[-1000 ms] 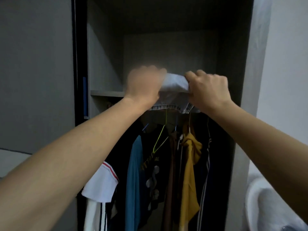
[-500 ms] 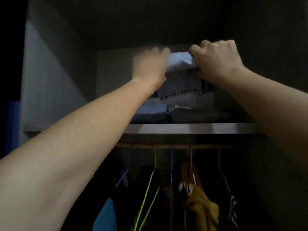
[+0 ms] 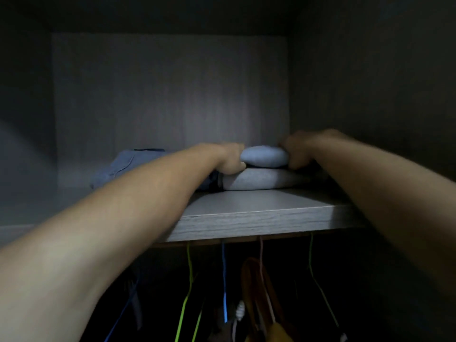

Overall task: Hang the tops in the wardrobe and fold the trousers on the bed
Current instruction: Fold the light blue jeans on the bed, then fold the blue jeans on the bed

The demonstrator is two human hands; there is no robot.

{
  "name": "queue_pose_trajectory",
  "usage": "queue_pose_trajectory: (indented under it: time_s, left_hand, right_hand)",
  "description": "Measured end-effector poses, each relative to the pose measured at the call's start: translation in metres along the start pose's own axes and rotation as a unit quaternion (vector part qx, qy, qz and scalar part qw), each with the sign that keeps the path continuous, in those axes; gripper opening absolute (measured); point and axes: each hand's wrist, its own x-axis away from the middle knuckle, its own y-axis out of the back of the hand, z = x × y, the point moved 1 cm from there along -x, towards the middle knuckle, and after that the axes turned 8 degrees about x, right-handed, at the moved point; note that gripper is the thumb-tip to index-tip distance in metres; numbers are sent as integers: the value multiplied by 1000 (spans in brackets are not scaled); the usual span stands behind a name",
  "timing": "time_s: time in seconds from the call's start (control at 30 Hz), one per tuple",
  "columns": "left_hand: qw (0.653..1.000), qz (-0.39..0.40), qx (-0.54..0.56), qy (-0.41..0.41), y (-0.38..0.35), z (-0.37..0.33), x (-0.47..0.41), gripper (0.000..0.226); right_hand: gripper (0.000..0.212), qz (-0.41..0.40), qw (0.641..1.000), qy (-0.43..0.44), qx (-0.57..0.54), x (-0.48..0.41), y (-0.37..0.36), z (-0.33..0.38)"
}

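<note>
**Q:** What are the two hands doing in this view?

**A:** I am reaching both arms up onto the wardrobe shelf point(image 3: 259, 218). My left hand point(image 3: 230, 157) and my right hand point(image 3: 297, 150) are gripping opposite ends of the folded trousers point(image 3: 265, 156), a pale blue-grey bundle. Each hand is curled closed around its end of the cloth, fingers wrapping the fold.

**Q:** Where is that bundle lying?

**A:** It is resting on top of a grey folded garment point(image 3: 261, 180), which is itself lying flat on the shelf, toward the back and right of centre. The two pieces are touching, one stacked on the other.

**Q:** What is sitting beside the stack?

**A:** A blue denim piece point(image 3: 123, 164) is lying to the left, partly hidden behind my left forearm. I cannot tell whether it is touching the grey garment, as my arm is covering the gap.

**Q:** And below the shelf?

**A:** Wire hangers are hanging in the dark lower compartment: a green hanger point(image 3: 188, 287), a blue hanger point(image 3: 224, 280) and a second green hanger point(image 3: 318, 285) to the right. A mustard top point(image 3: 256, 292) is hanging between the blue one and the right-hand green one. The light there is too dim for showing other clothing clearly.
</note>
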Motion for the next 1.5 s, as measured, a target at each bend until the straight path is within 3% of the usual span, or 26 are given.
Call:
queue_pose_trajectory:
  time_s: [0.03, 0.23, 0.37, 0.57, 0.83, 1.0, 1.27, 1.5]
  left_hand:
    - [1000, 7, 11, -6, -6, 2, -1, 42]
    - [998, 19, 58, -25, 0, 5, -1, 41]
    - [994, 31, 100, -18, 9, 14, 16, 53]
    - [993, -87, 71, -33, 15, 35, 76, 27]
    - [962, -251, 106, 27, 4, 46, 224, 54]
    - [956, -276, 91, 22, -14, 31, 309, 58]
    - [935, -269, 228, -23, -42, -85, 383, 64]
    - [913, -233, 312, -119, -33, -271, 411, 61]
  right_hand:
    - [49, 26, 999, 2, -23, -3, -8, 2]
    - [47, 0, 998, 17, -54, -1, 0, -5]
    - [48, 9, 997, 4, -73, 10, -1, -2]
    - [39, -21, 996, -29, -80, 54, 7, 13]
    - [46, -199, 972, -97, -83, 187, 39, 58]
    - [43, -245, 961, -112, -63, 285, 46, 95]
    - [51, -247, 956, -159, -11, 439, 23, 86]
    - [57, -143, 955, -248, 75, 604, -4, -27]
